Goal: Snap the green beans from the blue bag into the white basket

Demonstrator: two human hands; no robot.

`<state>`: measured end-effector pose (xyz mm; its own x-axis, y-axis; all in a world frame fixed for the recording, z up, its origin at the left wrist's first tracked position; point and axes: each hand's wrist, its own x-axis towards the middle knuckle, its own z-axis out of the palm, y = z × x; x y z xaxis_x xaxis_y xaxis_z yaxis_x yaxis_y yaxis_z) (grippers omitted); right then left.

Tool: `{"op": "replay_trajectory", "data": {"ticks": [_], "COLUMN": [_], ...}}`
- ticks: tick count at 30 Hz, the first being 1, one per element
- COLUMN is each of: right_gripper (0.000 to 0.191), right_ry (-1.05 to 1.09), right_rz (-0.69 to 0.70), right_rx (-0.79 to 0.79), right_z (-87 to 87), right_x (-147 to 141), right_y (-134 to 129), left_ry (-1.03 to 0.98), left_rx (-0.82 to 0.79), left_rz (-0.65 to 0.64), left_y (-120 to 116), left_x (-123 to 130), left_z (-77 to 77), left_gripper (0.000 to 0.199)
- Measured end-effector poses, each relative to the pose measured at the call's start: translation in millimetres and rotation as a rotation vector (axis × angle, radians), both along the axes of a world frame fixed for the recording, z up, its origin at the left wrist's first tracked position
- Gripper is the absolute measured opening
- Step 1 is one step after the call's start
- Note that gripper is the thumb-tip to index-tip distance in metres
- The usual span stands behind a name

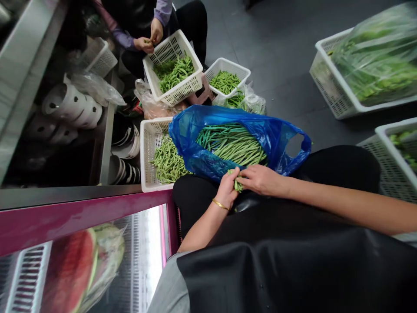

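Note:
My left hand (226,188), with a gold bangle at the wrist, is closed around a small bunch of green bean pieces (238,186). Fingers of my right hand (260,179) are bent against the same bunch; whether they pinch a bean is hidden. Just beyond both hands, a blue plastic bag (280,145) lies open across my lap. Long green beans (241,145) fill it, lying mostly side by side. To the left of the bag stands a white basket (148,152) holding many short bean pieces (167,163).
Across from me, a person's hands (151,39) work over a tilted white basket (182,93) of beans. A smaller white basket (246,74) of bean pieces is beside it. Bagged greens (374,61) fill a crate at right. A metal shelf (107,148) and a cooler with cut watermelon (71,269) flank my left.

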<state>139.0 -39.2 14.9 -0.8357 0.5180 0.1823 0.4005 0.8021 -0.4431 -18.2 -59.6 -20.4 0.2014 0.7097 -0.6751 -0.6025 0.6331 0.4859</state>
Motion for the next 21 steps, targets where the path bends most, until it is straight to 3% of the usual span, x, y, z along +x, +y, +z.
{"op": "replay_trajectory", "data": {"ticks": [2,3,7,11,13,16,21], "right_gripper": [0.030,0.032,0.038,0.035,0.036,0.037,0.036], "right_ry": [-0.024,-0.043,-0.362,-0.577,-0.557,-0.408,-0.033], "right_rz": [0.099,0.061,-0.355,-0.296,-0.285,-0.374,-0.582], "right_rx": [-0.138,-0.188,-0.113,-0.102,-0.100,-0.036,0.000], "right_z": [2.0,1.5,-20.7,-50.2,-50.4,-30.9,9.8], "right_x": [9.3,12.1,-2.5,-33.8,-36.8,-18.9,29.8], "right_y": [26.6,43.0,109.7,147.2,151.7,139.1,73.2], "left_ry": [-0.012,-0.015,-0.019,-0.036,-0.028,-0.044,-0.075], "left_rx": [0.015,0.028,0.044,0.001,-0.012,-0.005,0.048], "left_rz": [-0.094,-0.137,-0.190,-0.271,-0.264,-0.194,-0.168], "left_y": [3.7,5.9,13.8,16.3,16.9,18.6,22.4], "left_x": [-5.1,-7.5,-12.9,-13.3,-13.7,-13.8,-0.3], "left_z": [2.0,3.6,6.7,5.4,6.1,8.4,8.8], "left_gripper": [0.042,0.042,0.042,0.039,0.034,0.033,0.038]}}
